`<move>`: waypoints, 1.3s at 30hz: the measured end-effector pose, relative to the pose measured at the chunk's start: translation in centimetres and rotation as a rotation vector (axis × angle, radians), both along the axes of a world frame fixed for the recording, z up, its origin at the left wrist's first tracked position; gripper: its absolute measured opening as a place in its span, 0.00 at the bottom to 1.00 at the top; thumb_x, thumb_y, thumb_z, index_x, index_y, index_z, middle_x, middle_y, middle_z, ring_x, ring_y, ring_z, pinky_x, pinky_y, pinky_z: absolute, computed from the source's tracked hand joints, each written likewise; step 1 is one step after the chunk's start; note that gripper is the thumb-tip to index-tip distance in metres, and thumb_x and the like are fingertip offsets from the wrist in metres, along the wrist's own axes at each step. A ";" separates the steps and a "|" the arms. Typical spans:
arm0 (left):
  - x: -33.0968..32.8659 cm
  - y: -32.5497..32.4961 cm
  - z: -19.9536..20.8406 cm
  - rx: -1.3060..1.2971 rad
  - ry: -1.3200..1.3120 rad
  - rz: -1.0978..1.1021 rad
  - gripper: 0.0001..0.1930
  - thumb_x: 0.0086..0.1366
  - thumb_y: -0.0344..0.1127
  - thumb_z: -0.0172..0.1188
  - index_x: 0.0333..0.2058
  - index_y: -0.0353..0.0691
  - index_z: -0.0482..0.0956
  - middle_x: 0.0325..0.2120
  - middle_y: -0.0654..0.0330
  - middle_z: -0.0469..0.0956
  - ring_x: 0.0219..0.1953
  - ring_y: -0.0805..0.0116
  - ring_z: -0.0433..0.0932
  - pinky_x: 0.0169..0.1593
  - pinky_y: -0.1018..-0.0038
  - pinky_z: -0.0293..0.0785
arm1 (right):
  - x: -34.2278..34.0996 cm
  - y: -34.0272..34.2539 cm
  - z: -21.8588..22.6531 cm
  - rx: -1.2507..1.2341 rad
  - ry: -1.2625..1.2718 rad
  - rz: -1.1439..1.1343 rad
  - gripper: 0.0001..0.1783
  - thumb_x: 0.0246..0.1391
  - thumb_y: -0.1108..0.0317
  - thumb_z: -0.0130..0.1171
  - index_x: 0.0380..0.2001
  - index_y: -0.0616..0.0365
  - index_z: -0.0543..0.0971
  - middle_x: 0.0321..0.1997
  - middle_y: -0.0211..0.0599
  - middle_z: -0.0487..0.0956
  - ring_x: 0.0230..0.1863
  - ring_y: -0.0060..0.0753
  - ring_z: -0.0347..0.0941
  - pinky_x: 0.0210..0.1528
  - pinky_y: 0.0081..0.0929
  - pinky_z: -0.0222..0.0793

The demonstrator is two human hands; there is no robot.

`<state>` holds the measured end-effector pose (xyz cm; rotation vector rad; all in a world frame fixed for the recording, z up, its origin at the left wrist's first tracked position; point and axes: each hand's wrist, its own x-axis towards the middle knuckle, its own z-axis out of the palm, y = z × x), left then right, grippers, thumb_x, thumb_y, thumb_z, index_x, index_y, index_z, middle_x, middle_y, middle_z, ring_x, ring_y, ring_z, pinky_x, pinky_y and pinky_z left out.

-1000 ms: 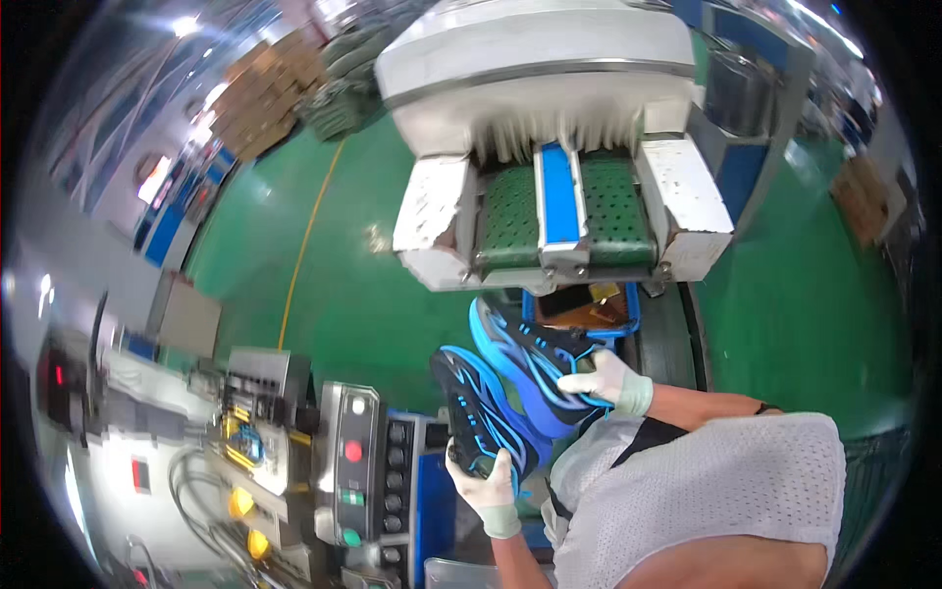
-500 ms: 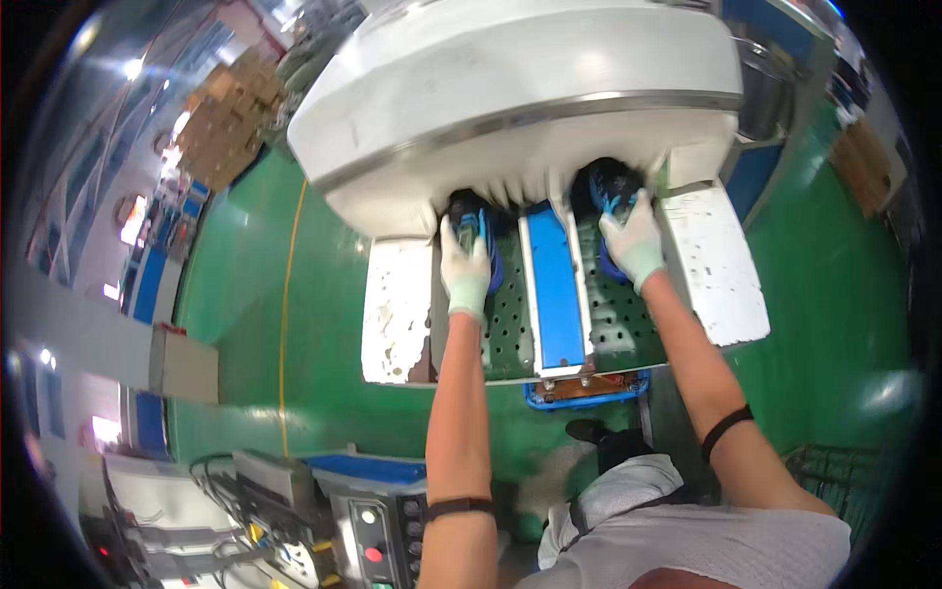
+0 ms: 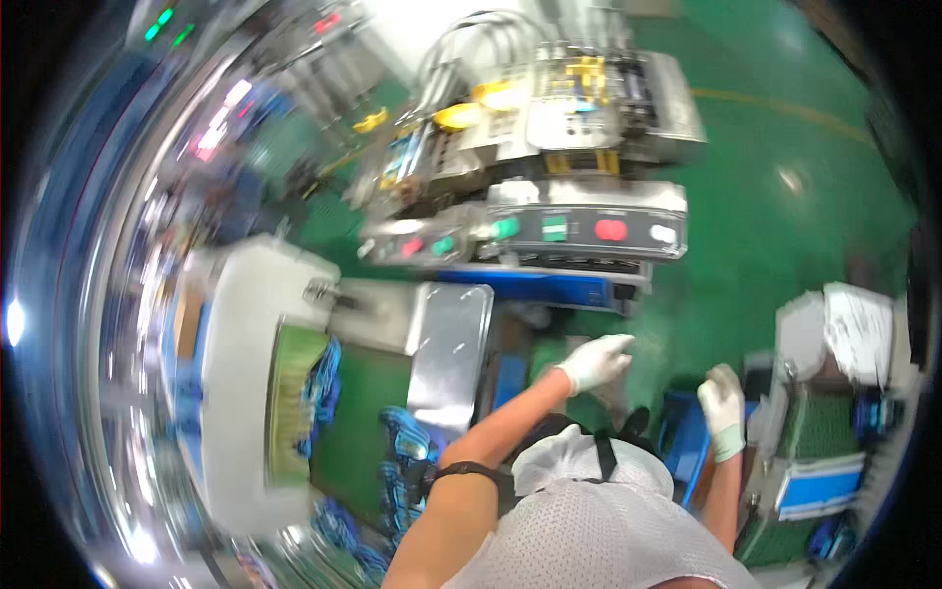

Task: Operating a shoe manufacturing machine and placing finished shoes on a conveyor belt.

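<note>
My left hand (image 3: 599, 363), in a white glove, hangs in front of my waist with its fingers loosely stretched and nothing in them. My right hand (image 3: 724, 401), also gloved, is lower to the right, over a blue tray or cart (image 3: 687, 442). Its fingers are loosely bent and a little smeared, and nothing shows in them. At the far right, blue and black shoes (image 3: 873, 417) sit at the mouths of a machine with green perforated beds (image 3: 822, 427). More blue shoes (image 3: 407, 437) are gathered left of my left arm, apart from both hands.
Ahead stands a machine with a control panel (image 3: 589, 228) of coloured buttons. A metal tray (image 3: 451, 344) is to its left, beside a white machine (image 3: 240, 393) with shoes along its opening. Green floor (image 3: 775, 226) lies ahead right.
My view has swung left, away from the white machine, which now shows at the right. Both hands have let go of the shoes there and come back near my body.
</note>
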<state>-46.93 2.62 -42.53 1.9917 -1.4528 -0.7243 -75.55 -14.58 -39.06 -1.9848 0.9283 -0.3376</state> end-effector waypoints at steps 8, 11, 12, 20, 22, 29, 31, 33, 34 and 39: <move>8.4 57.9 3.5 -0.178 -0.403 1.750 0.18 0.71 0.35 0.55 0.57 0.36 0.73 0.40 0.55 0.83 0.39 0.65 0.81 0.45 0.71 0.78 | 22.1 19.0 -0.7 0.102 0.324 0.973 0.35 0.57 0.61 0.65 0.62 0.71 0.68 0.61 0.55 0.76 0.63 0.45 0.73 0.66 0.35 0.68; 3.8 67.7 -0.6 -0.082 -0.345 1.986 0.22 0.67 0.38 0.59 0.56 0.32 0.74 0.49 0.44 0.80 0.49 0.51 0.81 0.55 0.62 0.76 | 29.8 24.1 -1.8 0.136 0.299 0.999 0.35 0.57 0.61 0.65 0.62 0.71 0.68 0.59 0.54 0.77 0.61 0.42 0.75 0.64 0.34 0.70; 2.6 70.0 -2.1 -0.143 -0.278 2.026 0.23 0.67 0.38 0.59 0.56 0.32 0.74 0.49 0.44 0.80 0.50 0.51 0.81 0.56 0.62 0.75 | 32.8 26.4 -2.6 0.192 0.201 1.021 0.32 0.57 0.61 0.66 0.59 0.72 0.71 0.55 0.54 0.80 0.58 0.39 0.78 0.61 0.33 0.72; -0.3 86.7 -1.3 -0.278 -0.530 2.254 0.22 0.66 0.29 0.62 0.57 0.31 0.72 0.51 0.46 0.75 0.51 0.54 0.78 0.56 0.65 0.75 | 55.3 58.3 14.3 -0.033 -0.094 1.533 0.27 0.60 0.60 0.63 0.56 0.67 0.75 0.54 0.50 0.81 0.56 0.36 0.78 0.61 0.32 0.71; -0.5 89.8 0.2 -0.266 -0.586 2.288 0.21 0.66 0.29 0.62 0.57 0.32 0.72 0.49 0.48 0.76 0.50 0.56 0.78 0.53 0.66 0.76 | 58.3 67.8 17.4 0.048 -0.249 1.641 0.25 0.61 0.60 0.62 0.55 0.67 0.76 0.54 0.48 0.81 0.55 0.34 0.78 0.60 0.31 0.72; -7.8 92.4 -3.6 -0.135 -0.520 2.391 0.21 0.67 0.29 0.58 0.58 0.29 0.71 0.47 0.45 0.75 0.50 0.50 0.76 0.55 0.63 0.73 | 56.6 93.2 25.5 0.269 -0.479 1.954 0.24 0.62 0.62 0.62 0.54 0.69 0.75 0.51 0.48 0.83 0.52 0.33 0.80 0.57 0.30 0.74; -10.0 90.6 -4.6 -0.207 -0.335 2.497 0.23 0.67 0.28 0.57 0.59 0.28 0.69 0.50 0.45 0.72 0.49 0.53 0.77 0.53 0.66 0.75 | 56.7 98.8 26.0 0.251 -0.739 1.936 0.27 0.60 0.59 0.63 0.54 0.70 0.74 0.50 0.48 0.82 0.53 0.36 0.80 0.58 0.32 0.73; -12.9 89.2 -6.3 -0.288 -0.213 2.593 0.25 0.67 0.27 0.57 0.61 0.28 0.66 0.54 0.47 0.70 0.50 0.56 0.77 0.53 0.65 0.76 | 57.3 105.6 26.8 0.135 -0.887 1.898 0.30 0.59 0.56 0.64 0.54 0.71 0.73 0.51 0.51 0.82 0.53 0.39 0.80 0.59 0.33 0.73; -14.7 88.8 -7.7 -0.276 -0.191 2.636 0.25 0.67 0.26 0.57 0.62 0.28 0.66 0.55 0.47 0.70 0.51 0.56 0.77 0.55 0.65 0.76 | 57.4 109.3 27.0 0.018 -0.996 1.836 0.31 0.59 0.55 0.64 0.54 0.71 0.73 0.50 0.51 0.82 0.52 0.41 0.80 0.59 0.34 0.73; -16.4 88.3 -5.7 -0.178 -0.179 2.705 0.27 0.70 0.30 0.57 0.64 0.28 0.63 0.61 0.45 0.66 0.59 0.54 0.73 0.60 0.64 0.73 | 58.1 122.2 31.2 0.236 -1.228 1.844 0.27 0.51 0.59 0.71 0.48 0.66 0.77 0.52 0.53 0.76 0.54 0.45 0.73 0.55 0.39 0.70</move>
